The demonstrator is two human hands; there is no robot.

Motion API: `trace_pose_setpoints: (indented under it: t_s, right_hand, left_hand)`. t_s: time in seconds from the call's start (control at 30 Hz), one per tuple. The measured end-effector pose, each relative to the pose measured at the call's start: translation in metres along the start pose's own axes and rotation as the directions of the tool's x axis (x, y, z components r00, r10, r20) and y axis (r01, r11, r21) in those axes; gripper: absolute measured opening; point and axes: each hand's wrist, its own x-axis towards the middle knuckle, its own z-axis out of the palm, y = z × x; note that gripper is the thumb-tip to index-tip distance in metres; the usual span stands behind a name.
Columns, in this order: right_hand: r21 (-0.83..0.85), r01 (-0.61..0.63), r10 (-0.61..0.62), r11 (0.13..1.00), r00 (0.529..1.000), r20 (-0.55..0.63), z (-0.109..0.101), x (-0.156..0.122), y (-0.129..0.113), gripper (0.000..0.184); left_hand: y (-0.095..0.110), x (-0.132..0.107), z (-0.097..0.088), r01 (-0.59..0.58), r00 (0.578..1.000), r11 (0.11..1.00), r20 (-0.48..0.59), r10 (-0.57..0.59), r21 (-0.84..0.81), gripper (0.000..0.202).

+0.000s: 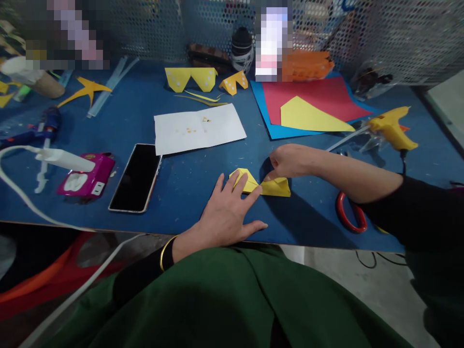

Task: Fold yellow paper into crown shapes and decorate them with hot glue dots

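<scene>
A folded piece of yellow paper [276, 187] lies near the front edge of the blue table, with creases across it. My left hand [230, 208] rests flat on its left part, fingers spread. Curled closed, my right hand [290, 162] comes in from the right, its lower fingertips touching the paper near the middle. The inner side of that hand is hidden. Red-handled scissors [350, 212] lie under and beside my right forearm; their blades are mostly covered.
Left stand a smartphone [136, 179] and a magenta power socket [87, 176] with a white plug and cable. Behind are a white folded sheet [199, 129], dotted yellow cutouts [191, 79], red card [315, 96] and a yellow cut sheet [311, 117]. A yellow glue gun [393, 126] lies right.
</scene>
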Motion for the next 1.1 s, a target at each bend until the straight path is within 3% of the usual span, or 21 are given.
trace_pose_setpoints:
  t_s: [0.13, 0.67, 0.97, 1.1]
  right_hand:
    - [0.007, 0.007, -0.007, 1.000, 1.000, -0.002, -0.001, 0.000, 0.003, 0.038]
    - [0.092, 0.048, -0.046, 0.995, 0.999, -0.026, 0.003, 0.012, 0.021, 0.022]
    - [0.198, 0.093, -0.105, 0.976, 0.993, 0.050, -0.002, 0.008, 0.030, 0.013]
    - [0.172, 0.168, -0.162, 0.971, 0.986, -0.047, -0.003, 0.004, 0.022, 0.023]
  left_hand:
    - [0.000, 0.000, 0.000, 0.002, 1.000, 1.000, 0.007, -0.002, 0.005, 0.075]
    - [0.000, 0.000, -0.001, 0.003, 1.000, 1.000, 0.015, -0.003, 0.000, 0.075]
    - [0.000, 0.000, 0.000, 0.001, 1.000, 1.000, 0.016, -0.001, 0.014, 0.076]
    - [0.000, 0.000, 0.001, -0.002, 1.000, 1.000, 0.006, 0.002, 0.012, 0.075]
